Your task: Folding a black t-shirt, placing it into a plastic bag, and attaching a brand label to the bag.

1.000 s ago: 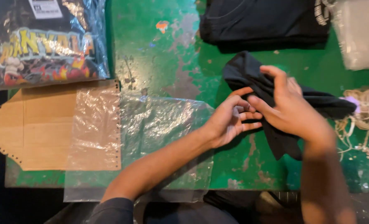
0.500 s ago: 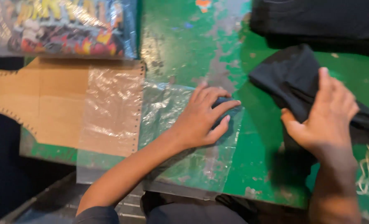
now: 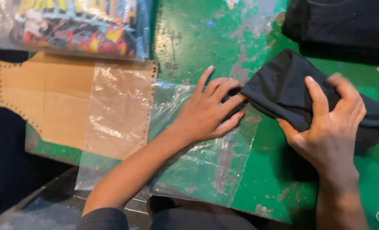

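Left hand is lying flat, fingers spread, pinning the mouth of the clear plastic bag near the surface's front edge, fingertips touching the end of the folded black garment. Right hand is clamping its grip on the garment's middle, thumb under, fingers over. Looks like the bagging step, garment tip just reaching the bag opening; next move seems to call for lifting the bag's top layer so the cloth can slide in. Garment's long axis is running left-right, slightly tilted, narrow end pointing left toward the bag. Cardboard sheet is lying at the left edge.
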